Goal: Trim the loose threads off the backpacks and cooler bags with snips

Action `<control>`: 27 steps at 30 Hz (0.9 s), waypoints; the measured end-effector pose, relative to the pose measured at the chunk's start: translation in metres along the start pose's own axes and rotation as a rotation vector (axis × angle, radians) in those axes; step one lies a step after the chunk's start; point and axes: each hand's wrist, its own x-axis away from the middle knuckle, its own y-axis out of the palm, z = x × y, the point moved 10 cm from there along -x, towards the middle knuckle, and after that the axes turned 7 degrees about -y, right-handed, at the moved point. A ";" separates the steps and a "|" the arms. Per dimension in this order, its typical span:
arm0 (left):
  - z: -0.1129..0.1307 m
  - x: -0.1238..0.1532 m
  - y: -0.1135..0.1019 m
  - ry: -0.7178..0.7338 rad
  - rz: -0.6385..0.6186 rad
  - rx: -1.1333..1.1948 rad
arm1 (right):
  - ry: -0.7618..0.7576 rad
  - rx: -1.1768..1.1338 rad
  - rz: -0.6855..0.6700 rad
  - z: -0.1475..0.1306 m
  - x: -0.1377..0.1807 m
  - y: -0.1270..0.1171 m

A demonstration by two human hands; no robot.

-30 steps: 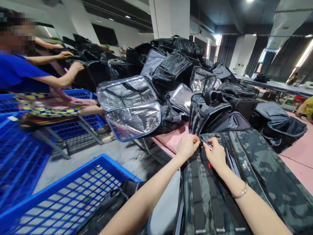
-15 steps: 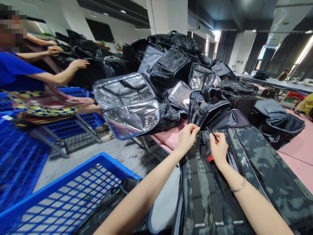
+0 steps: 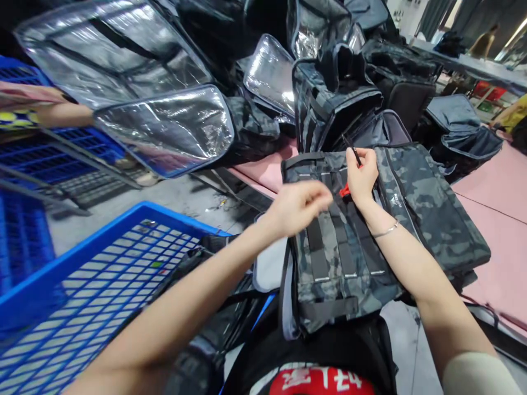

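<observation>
A dark camouflage bag lies flat at the edge of a pink table in front of me. My right hand rests on its top edge, fingers closed on a small tool with a thin dark tip and a red handle. Blurred by motion, my left hand hovers above the bag's webbing straps with its fingers curled; I cannot see anything in it.
A blue wire basket stands at lower left. Open bags with silver lining and more dark bags are piled behind. Another person's arm shows at the left edge.
The view has tilted down and closer. My left hand has let go of the bag's top edge and pulled back toward me. My right hand keeps the tool at the edge.
</observation>
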 end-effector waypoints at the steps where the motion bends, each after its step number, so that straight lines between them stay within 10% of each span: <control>1: 0.015 0.024 0.017 0.049 -0.146 -0.011 | -0.007 -0.010 -0.020 0.001 -0.001 0.003; 7: 0.046 0.126 0.066 0.075 -0.302 -0.201 | -0.014 -0.010 -0.173 -0.003 -0.015 0.013; 15: 0.036 0.123 0.067 -0.032 -0.193 -0.150 | -0.052 0.001 -0.428 -0.092 0.059 -0.070; 21: 0.046 0.126 0.068 0.055 -0.171 -0.047 | 0.093 0.073 -0.257 -0.070 0.163 -0.146; 27: 0.056 0.138 0.055 0.070 -0.346 0.457 | 0.031 0.134 0.034 -0.055 0.176 -0.162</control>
